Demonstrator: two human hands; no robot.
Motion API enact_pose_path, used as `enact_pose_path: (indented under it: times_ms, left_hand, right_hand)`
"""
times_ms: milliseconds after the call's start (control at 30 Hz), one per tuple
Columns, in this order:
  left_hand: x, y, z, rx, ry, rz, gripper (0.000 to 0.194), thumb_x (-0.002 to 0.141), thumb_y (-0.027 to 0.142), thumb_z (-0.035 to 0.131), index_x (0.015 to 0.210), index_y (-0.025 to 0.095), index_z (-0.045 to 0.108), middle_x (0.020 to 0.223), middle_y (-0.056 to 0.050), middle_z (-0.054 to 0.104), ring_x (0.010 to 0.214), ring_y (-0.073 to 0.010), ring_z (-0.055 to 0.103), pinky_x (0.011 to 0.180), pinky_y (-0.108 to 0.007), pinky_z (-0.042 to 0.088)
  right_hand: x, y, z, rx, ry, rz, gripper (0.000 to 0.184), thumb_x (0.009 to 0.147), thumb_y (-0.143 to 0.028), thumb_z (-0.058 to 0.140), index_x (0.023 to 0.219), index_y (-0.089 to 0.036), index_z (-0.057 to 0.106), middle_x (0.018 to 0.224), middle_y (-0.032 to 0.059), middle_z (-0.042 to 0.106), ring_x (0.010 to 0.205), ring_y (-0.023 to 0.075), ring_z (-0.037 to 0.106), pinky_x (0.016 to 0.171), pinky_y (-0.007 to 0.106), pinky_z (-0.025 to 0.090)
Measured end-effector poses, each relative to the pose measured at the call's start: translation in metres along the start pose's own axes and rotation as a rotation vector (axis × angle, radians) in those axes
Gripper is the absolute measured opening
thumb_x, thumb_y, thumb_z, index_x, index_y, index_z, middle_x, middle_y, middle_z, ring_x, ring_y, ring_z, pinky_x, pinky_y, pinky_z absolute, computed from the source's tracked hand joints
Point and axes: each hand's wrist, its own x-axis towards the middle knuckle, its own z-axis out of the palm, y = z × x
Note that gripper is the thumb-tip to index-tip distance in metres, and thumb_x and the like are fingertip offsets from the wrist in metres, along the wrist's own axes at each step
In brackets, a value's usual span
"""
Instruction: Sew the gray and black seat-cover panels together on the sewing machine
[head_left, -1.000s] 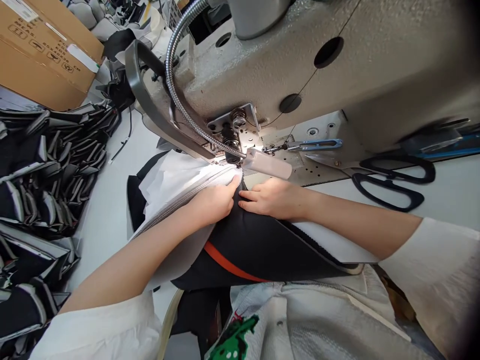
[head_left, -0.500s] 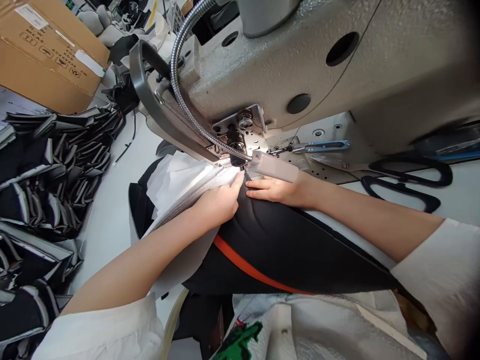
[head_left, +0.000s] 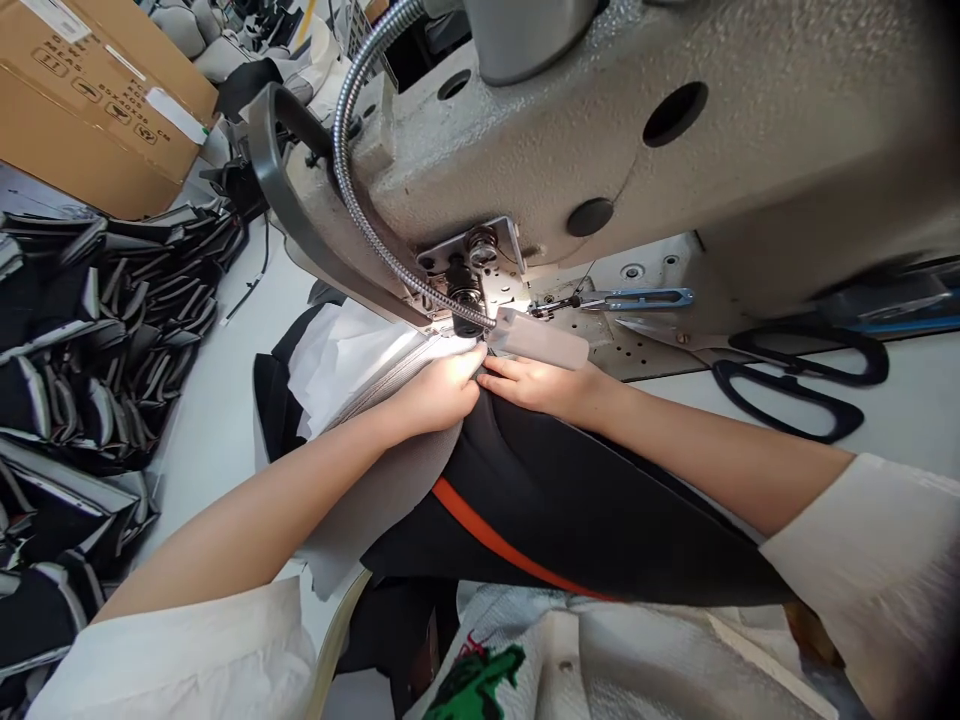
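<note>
A black fabric piece point(head_left: 570, 500) with an orange stripe point(head_left: 495, 535) lies under the sewing machine head point(head_left: 465, 300). Grey fabric with white backing point(head_left: 337, 360) lies along its left side, and the edges meet at the lit needle area. My left hand point(head_left: 442, 392) is closed on the fabric edge there, its index finger reaching close to the presser foot; its other fingertips are hidden. Just right of it, my right hand point(head_left: 544, 388) rests on the black fabric with fingers stretched flat. The needle tip is hidden behind the lamp point(head_left: 544, 340).
Black-handled scissors point(head_left: 795, 375) and blue thread snips point(head_left: 637, 299) lie right of the needle. Stacks of black and grey fabric pieces point(head_left: 97, 340) fill the left side, below a cardboard box point(head_left: 90, 110). A flexible metal lamp neck point(head_left: 345, 160) curves ahead of the machine head.
Both hands remain at the needle area, the right hand now closer to the left. The black fabric bunches slightly more between them, and the view has shifted a little.
</note>
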Motion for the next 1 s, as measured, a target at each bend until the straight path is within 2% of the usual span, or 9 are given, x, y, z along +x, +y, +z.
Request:
enact_pose_path:
  times_ms: [100,200,367,500,567,667,800,900,1000]
  left_hand:
    - [0.006,0.002,0.004,0.011,0.020,-0.013,0.050,0.082,0.007,0.036,0.131,0.008,0.047,0.133,-0.013,0.053,0.124,-0.0198,0.048,0.107,-0.031,0.036]
    - [0.006,0.004,0.007,0.112,0.043,-0.019,0.049,0.084,0.008,0.035,0.131,0.006,0.047,0.127,-0.015,0.057,0.119,-0.0216,0.053,0.104,-0.031,0.040]
    - [-0.013,0.015,0.010,0.384,-0.081,-0.140,0.063,0.084,0.015,0.040,0.145,0.011,0.026,0.105,-0.016,0.066,0.092,-0.0288,0.066,0.079,-0.038,0.052]
    - [-0.033,0.010,0.002,0.530,-0.234,-0.180,0.076,0.081,0.013,0.040,0.149,0.016,0.006,0.094,-0.014,0.068,0.079,-0.0294,0.067,0.066,-0.037,0.051]
    - [-0.037,0.000,-0.009,0.523,-0.274,-0.103,0.076,0.082,0.013,0.037,0.149,0.017,0.004,0.094,-0.013,0.069,0.079,-0.0283,0.066,0.064,-0.035,0.050]
    - [-0.035,-0.013,-0.023,0.446,-0.309,0.024,0.074,0.082,0.015,0.037,0.149,0.023,0.008,0.101,-0.010,0.068,0.085,-0.0249,0.065,0.066,-0.029,0.048]
    - [-0.031,-0.012,-0.019,0.558,-0.309,0.003,0.077,0.079,0.014,0.040,0.149,0.017,0.007,0.086,-0.009,0.070,0.074,-0.0242,0.066,0.063,-0.028,0.046]
    - [-0.031,-0.011,-0.007,0.628,-0.283,-0.011,0.078,0.079,0.015,0.039,0.149,0.012,0.005,0.075,-0.007,0.069,0.067,-0.0246,0.065,0.061,-0.029,0.045]
    - [-0.031,-0.018,-0.002,0.580,-0.235,0.050,0.076,0.080,0.017,0.036,0.149,0.014,0.003,0.073,-0.005,0.068,0.066,-0.0237,0.064,0.059,-0.028,0.044]
  right_hand:
    - [0.008,0.003,0.006,0.054,-0.028,0.040,0.033,0.090,-0.010,0.042,0.118,-0.016,0.059,0.123,0.0130,0.059,0.108,0.0224,0.057,0.092,0.039,0.047]
    - [0.010,0.009,-0.002,0.137,-0.045,0.022,0.037,0.090,-0.010,0.038,0.120,-0.017,0.058,0.125,0.0109,0.057,0.114,0.0237,0.054,0.096,0.041,0.045]
    - [-0.027,0.021,-0.056,0.245,-0.123,-0.196,0.056,0.081,-0.001,0.038,0.130,-0.026,0.051,0.138,0.0079,0.047,0.125,0.0244,0.045,0.102,0.044,0.039]
    - [-0.058,0.008,-0.092,0.283,-0.231,-0.345,0.058,0.077,-0.005,0.050,0.131,-0.028,0.050,0.140,0.0095,0.046,0.128,0.0250,0.043,0.104,0.047,0.037]
    - [-0.053,-0.013,-0.087,0.286,-0.229,-0.422,0.046,0.083,-0.009,0.050,0.125,-0.027,0.056,0.135,0.0086,0.051,0.127,0.0227,0.044,0.105,0.045,0.037]
    - [-0.024,-0.058,-0.054,0.248,-0.228,-0.483,0.036,0.090,-0.017,0.048,0.123,-0.028,0.057,0.133,0.0095,0.053,0.121,0.0233,0.050,0.103,0.047,0.037]
    - [0.007,-0.108,-0.016,0.187,-0.200,-0.295,0.038,0.092,-0.023,0.047,0.129,-0.024,0.054,0.133,0.0149,0.052,0.121,0.0289,0.050,0.099,0.049,0.039]
    - [0.003,-0.110,-0.012,0.196,-0.171,-0.253,0.043,0.088,-0.026,0.052,0.130,-0.021,0.052,0.134,0.0138,0.051,0.123,0.0326,0.047,0.102,0.053,0.034]
    - [-0.003,-0.092,-0.016,0.172,-0.133,-0.220,0.046,0.084,-0.023,0.055,0.130,-0.017,0.051,0.132,0.0140,0.052,0.122,0.0320,0.048,0.102,0.052,0.035]
